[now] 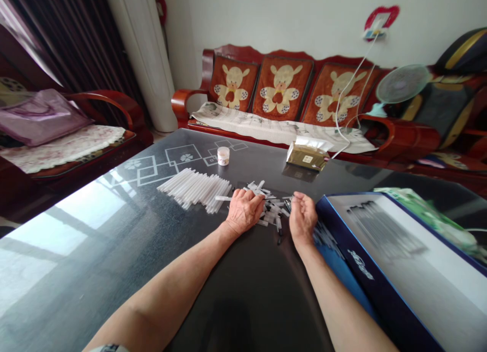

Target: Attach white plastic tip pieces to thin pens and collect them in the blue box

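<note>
My left hand (pixel 245 208) is closed around a slim white pen barrel (pixel 222 198), whose pale end sticks out to the left. A thin dark piece (pixel 271 199) shows at the right of those fingers. Opposite it, my right hand (pixel 303 215) has its fingers curled in a pinch; what they hold is too small to make out. Between and below both hands lies a loose pile of small clear and black pen parts (pixel 271 217), perhaps caps. More white pen barrels (pixel 196 188) lie side by side in a heap to the left.
To the right stands a blue-edged white box (pixel 437 291) with several black-tipped pens (pixel 384 227) inside. Thin dark sticks (pixel 329 240) lie against its left side. A small round jar (pixel 223 156) and a tissue pack (pixel 307 155) stand farther back. Behind is a wooden sofa (pixel 186 104).
</note>
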The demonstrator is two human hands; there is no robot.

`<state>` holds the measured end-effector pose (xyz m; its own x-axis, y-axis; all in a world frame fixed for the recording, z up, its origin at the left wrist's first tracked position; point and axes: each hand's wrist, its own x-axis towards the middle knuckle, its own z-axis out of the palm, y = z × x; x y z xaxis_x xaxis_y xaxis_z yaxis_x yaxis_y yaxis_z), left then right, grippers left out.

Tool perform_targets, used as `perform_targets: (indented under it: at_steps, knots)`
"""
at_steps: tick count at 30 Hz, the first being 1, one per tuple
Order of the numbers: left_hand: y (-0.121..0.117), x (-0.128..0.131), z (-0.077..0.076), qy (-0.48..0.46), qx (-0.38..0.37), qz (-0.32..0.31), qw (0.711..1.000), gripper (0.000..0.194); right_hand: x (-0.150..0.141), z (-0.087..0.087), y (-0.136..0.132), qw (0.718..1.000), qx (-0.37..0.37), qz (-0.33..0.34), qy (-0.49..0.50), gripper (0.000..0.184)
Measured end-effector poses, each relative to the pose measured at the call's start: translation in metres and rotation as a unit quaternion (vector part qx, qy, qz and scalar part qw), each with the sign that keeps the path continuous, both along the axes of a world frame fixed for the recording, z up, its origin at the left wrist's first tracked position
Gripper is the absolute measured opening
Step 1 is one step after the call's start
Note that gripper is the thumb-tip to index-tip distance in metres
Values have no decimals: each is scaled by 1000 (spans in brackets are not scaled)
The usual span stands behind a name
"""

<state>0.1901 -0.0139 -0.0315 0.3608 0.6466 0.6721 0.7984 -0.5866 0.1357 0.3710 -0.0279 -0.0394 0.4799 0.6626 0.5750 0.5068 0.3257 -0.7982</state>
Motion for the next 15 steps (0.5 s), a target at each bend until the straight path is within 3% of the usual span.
perform_targets:
  at_steps: [2,4,7,10,15]
  knots:
    - [0,0,1,-3,5,0,1000,29,-9,7,-8,990,61,-12,-127,30]
    - [-1,0,1,-5,15,-1,1000,28,-19,14,-16,965,87,21,-247,32]
    - [-1,0,1,-5,31,-12,999,27,-32,17,-24,931,47,75,-355,30]
    - [-1,0,0,-2,33,-27,999,27,-34,14,-24,922,8,77,-379,27]
    - [0,0,0,17,22,-38,999,28,-24,10,-21,932,-8,104,-347,25]
